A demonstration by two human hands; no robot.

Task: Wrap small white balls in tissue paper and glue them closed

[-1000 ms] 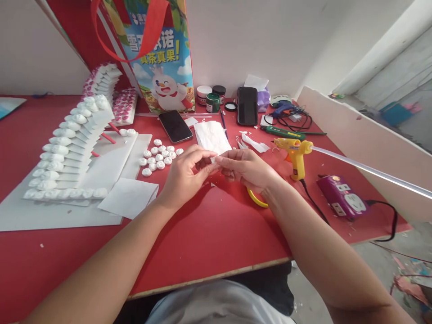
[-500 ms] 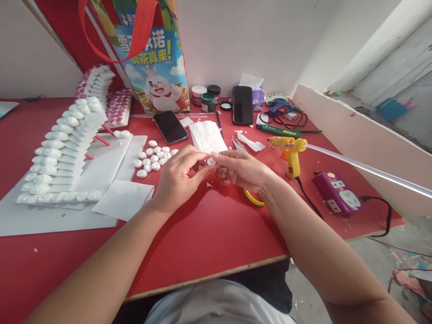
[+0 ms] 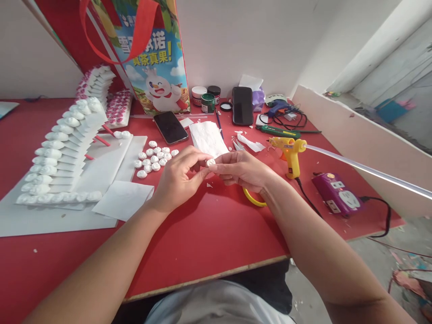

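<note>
White rosette (image 3: 211,162), roundish, with no evident long axis, is held above the red worktop (image 3: 202,238), directly between the left hand (image 3: 180,177) and the right hand (image 3: 242,169); the fingers of both pinch it, neither hand being nearer.

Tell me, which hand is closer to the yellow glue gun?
Right. The right hand is just left of the yellow glue gun, not touching it. The left hand is farther left, beside the cluster of small white flowers.
</note>
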